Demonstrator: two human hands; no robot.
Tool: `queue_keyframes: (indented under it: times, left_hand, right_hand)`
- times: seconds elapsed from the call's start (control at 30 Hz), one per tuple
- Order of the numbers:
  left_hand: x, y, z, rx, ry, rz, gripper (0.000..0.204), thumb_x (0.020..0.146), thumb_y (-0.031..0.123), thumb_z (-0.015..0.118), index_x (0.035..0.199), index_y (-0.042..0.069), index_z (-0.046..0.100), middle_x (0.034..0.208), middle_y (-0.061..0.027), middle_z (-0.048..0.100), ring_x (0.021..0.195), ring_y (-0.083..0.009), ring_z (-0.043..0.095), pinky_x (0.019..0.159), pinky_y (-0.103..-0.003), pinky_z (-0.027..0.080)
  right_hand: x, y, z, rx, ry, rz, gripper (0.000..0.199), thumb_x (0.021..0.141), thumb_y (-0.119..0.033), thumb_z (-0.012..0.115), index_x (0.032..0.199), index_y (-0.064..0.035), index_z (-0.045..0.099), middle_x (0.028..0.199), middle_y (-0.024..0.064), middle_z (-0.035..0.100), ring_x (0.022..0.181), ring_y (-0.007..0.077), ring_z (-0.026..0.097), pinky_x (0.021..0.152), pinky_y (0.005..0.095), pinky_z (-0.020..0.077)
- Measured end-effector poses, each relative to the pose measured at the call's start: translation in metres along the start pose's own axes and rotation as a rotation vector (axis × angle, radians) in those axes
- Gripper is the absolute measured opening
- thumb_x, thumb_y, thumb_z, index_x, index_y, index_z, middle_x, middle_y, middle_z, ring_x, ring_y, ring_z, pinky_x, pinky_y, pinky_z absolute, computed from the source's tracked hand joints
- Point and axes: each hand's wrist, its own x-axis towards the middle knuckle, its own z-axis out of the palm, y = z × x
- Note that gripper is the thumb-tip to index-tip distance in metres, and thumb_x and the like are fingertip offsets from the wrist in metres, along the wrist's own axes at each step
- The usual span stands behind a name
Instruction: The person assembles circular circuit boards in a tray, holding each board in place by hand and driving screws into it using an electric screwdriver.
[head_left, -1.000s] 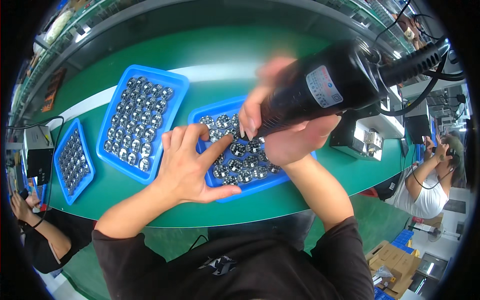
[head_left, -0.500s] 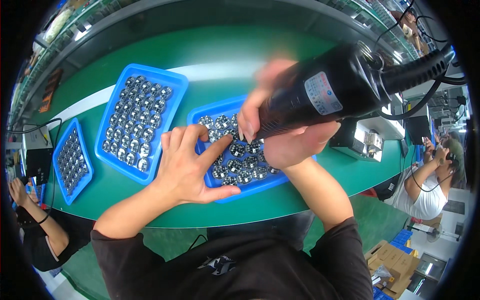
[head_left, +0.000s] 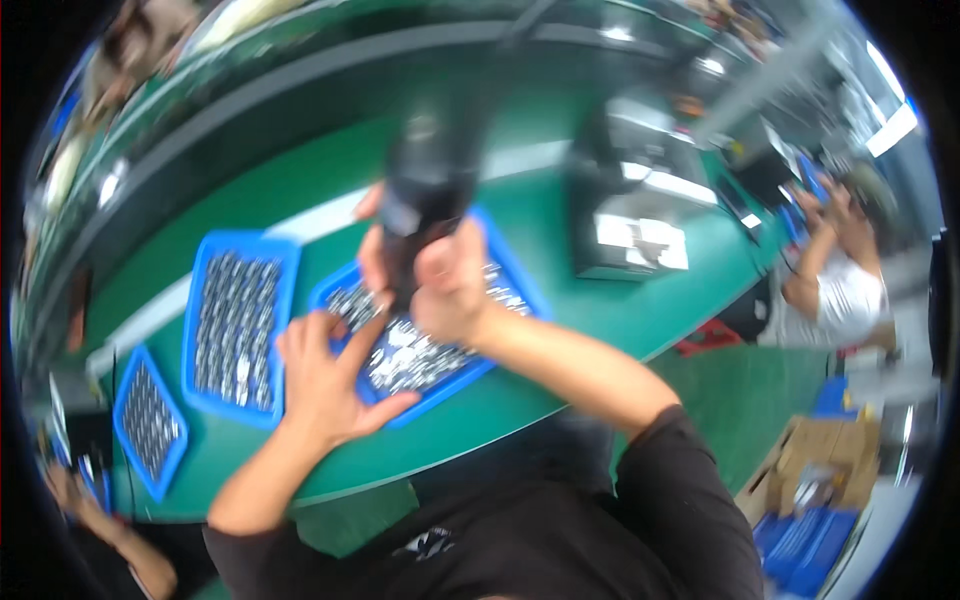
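My right hand point(head_left: 452, 285) is wrapped round a black electric screwdriver point(head_left: 435, 165), held nearly upright with its lower end over a blue tray point(head_left: 520, 275). In that tray lie many small round black-and-silver parts point(head_left: 410, 365), smeared by motion. At the tray's left side rests my left hand point(head_left: 318, 375), its fingers apart. Its index finger reaches in over the parts near the screwdriver's lower end, and its thumb lies along the near rim. The screwdriver's tip is too blurred to make out.
Two more blue trays, a larger one point(head_left: 289, 285) and a smaller one point(head_left: 182, 432), hold rows of similar parts on the green table point(head_left: 520, 385). A black-and-white boxy device point(head_left: 630, 245) stands right. Co-workers sit at both sides. Cardboard boxes point(head_left: 825, 460) are at lower right.
The screwdriver has swung from leaning right to nearly upright, and my right hand has turned with it. The whole view has shifted and blurred. My left hand stays at the tray's left side.
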Motion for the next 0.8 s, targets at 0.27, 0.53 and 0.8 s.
queue_keyframes:
  times: [0.27, 0.53, 0.8]
  left_hand:
    - [-0.002, 0.005, 0.004, 0.062, -0.056, 0.002, 0.081, 0.068, 0.071, 0.064, 0.124, 0.012, 0.066, 0.103, -0.0165, 0.043, 0.099, -0.0328, 0.042, 0.092, -0.048, 0.031]
    - [0.002, 0.008, 0.006, 0.048, -0.051, 0.006, 0.079, 0.068, 0.066, 0.063, 0.123, 0.009, 0.067, 0.102, -0.0163, 0.042, 0.098, -0.0321, 0.042, 0.093, -0.047, 0.03]
    - [0.002, -0.001, 0.011, -0.013, 0.01, 0.066, 0.073, 0.071, 0.063, 0.062, 0.119, 0.008, 0.068, 0.093, -0.0131, 0.045, 0.09, -0.0291, 0.044, 0.087, -0.045, 0.031]
  right_hand:
    - [-0.043, -0.148, -0.078, -0.262, 0.351, -0.2, 0.098, 0.084, -0.088, 0.026, 0.128, -0.003, 0.048, 0.056, 0.0047, 0.05, 0.038, 0.0148, 0.047, 0.038, 0.0276, 0.0426]
    - [-0.038, -0.185, -0.157, -0.41, 0.452, -0.45, 0.067, 0.096, -0.066, 0.045, 0.105, -0.0006, 0.052, 0.06, 0.0067, 0.052, 0.045, 0.0126, 0.05, 0.044, 0.0273, 0.0424]
    - [-0.05, -0.16, -0.154, -0.322, 0.479, -0.068, 0.08, 0.089, -0.083, 0.028, 0.111, -0.0106, 0.055, 0.055, -0.0002, 0.047, 0.04, 0.013, 0.044, 0.039, 0.0278, 0.0364]
